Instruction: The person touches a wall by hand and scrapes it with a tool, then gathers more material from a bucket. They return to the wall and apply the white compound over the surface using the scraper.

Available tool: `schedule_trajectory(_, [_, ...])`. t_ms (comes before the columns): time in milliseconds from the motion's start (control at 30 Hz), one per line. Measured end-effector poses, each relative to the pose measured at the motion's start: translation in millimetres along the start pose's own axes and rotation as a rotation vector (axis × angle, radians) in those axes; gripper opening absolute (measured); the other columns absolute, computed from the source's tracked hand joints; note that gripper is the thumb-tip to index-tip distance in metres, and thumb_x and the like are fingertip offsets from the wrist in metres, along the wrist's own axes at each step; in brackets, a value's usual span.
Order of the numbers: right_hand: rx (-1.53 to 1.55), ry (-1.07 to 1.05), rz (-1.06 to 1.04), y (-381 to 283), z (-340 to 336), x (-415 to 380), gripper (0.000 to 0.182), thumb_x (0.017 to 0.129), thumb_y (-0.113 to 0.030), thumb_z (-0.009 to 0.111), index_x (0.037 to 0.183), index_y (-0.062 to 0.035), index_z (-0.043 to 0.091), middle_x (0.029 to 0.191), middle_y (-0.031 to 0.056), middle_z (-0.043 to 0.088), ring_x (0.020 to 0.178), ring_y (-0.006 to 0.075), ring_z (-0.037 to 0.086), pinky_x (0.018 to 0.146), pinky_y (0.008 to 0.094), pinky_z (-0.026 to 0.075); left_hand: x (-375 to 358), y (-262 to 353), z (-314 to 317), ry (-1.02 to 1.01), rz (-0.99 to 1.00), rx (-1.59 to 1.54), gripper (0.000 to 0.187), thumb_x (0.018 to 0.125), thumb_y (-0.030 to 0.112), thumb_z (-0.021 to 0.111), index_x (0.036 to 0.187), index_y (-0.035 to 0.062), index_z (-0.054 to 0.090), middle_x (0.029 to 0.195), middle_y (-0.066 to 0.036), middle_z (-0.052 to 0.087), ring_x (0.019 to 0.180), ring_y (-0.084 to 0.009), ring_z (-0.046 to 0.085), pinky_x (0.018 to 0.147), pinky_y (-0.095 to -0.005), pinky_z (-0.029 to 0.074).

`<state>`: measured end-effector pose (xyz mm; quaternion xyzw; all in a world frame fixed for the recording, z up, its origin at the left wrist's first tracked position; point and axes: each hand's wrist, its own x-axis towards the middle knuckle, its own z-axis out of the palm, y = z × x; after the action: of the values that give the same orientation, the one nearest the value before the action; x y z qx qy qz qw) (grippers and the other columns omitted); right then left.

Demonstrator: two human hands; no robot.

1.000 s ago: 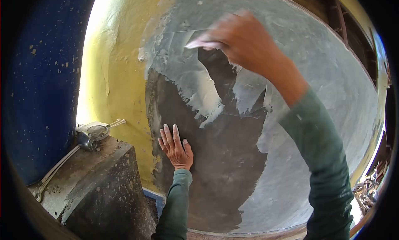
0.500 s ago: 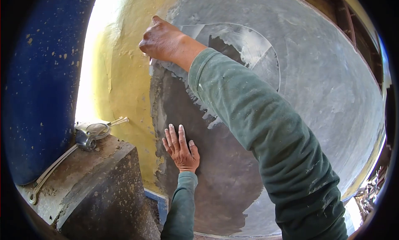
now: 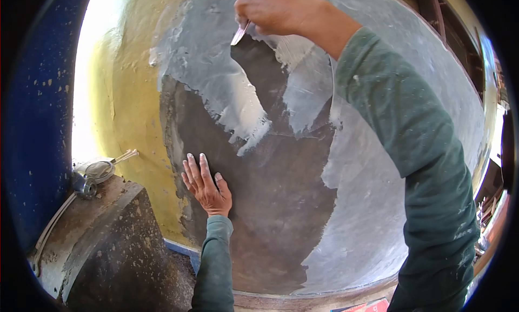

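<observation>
My right hand (image 3: 272,10) is closed around a putty knife (image 3: 239,35) near the top of the view. The thin blade points down and left, with its edge at the wall. Below it, a wet light-grey smear of filler (image 3: 246,98) with a ragged lower edge lies over the bare dark patch (image 3: 270,188). My left hand (image 3: 208,186) rests flat on that dark patch at the lower left, fingers spread and holding nothing. The knife's handle is hidden in my fist.
Yellow painted wall (image 3: 127,133) borders the grey surface on the left, beside a blue column (image 3: 40,123). A concrete ledge (image 3: 102,242) juts out lower left, bearing a strainer (image 3: 100,170) and a cable (image 3: 53,225). A red printed item (image 3: 377,305) shows at the bottom.
My right hand has moved right and up across the wall with the putty knife, uncovering the filler smear. The view has shifted a little to the right; my left hand stays flat on the wall.
</observation>
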<state>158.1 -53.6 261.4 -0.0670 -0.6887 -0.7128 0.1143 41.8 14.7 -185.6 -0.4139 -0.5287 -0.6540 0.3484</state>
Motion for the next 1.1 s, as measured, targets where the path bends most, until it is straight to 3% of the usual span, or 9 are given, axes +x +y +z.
schedule_trajectory(100, [0.034, -0.02, 0.094, 9, 2, -31, 0.013, 0.083, -0.022, 0.069, 0.088, -0.0123, 0.076, 0.083, 0.0126, 0.075, 0.085, 0.0347, 0.076, 0.081, 0.0509, 0.059, 0, 0, 1, -0.002, 0.002, -0.001, 0.059, 0.108, 0.032, 0.038, 0.161, 0.0084, 0.042, 0.17, -0.018, 0.033, 0.158, -0.0392, 0.028, 0.128, -0.0546, 0.016])
schedule_trajectory(333, [0.156, 0.041, 0.078, 5, -4, -103, 0.018, 0.078, -0.025, 0.075, 0.09, -0.012, 0.078, 0.088, 0.0126, 0.076, 0.091, 0.0349, 0.076, 0.086, 0.047, 0.06, -2, -1, 4, 0.011, -0.006, 0.03, 0.058, 0.109, 0.033, 0.037, 0.162, 0.0105, 0.041, 0.171, -0.015, 0.033, 0.159, -0.0363, 0.027, 0.129, -0.0541, 0.015])
schedule_trajectory(400, [0.112, -0.058, 0.221, -11, -16, -120, 0.015, 0.078, -0.014, 0.078, 0.093, -0.01, 0.075, 0.091, 0.0076, 0.075, 0.091, 0.0297, 0.075, 0.075, 0.0436, 0.06, -1, 0, 3, 0.004, -0.009, 0.026, 0.058, 0.109, 0.033, 0.038, 0.162, 0.0108, 0.041, 0.171, -0.015, 0.033, 0.159, -0.0362, 0.027, 0.129, -0.0541, 0.015])
schedule_trajectory(700, [0.185, -0.018, 0.477, -87, -35, -196, 0.009, 0.078, -0.007, 0.068, 0.085, -0.0078, 0.073, 0.085, 0.0074, 0.068, 0.084, 0.0299, 0.068, 0.074, 0.0416, 0.056, -2, -1, 6, 0.009, -0.004, 0.027, 0.058, 0.108, 0.031, 0.04, 0.162, 0.0119, 0.041, 0.171, -0.012, 0.033, 0.159, -0.0351, 0.027, 0.129, -0.0539, 0.015])
schedule_trajectory(1100, [0.404, -0.036, 0.742, -198, -46, -252, 0.021, 0.079, -0.004, 0.068, 0.1, -0.0046, 0.075, 0.095, 0.0079, 0.064, 0.094, 0.0282, 0.061, 0.082, 0.0419, 0.052, -2, -7, 4, -0.021, 0.014, 0.04, 0.058, 0.109, 0.034, 0.039, 0.163, 0.0128, 0.039, 0.172, -0.012, 0.031, 0.16, -0.0341, 0.025, 0.13, -0.0539, 0.015])
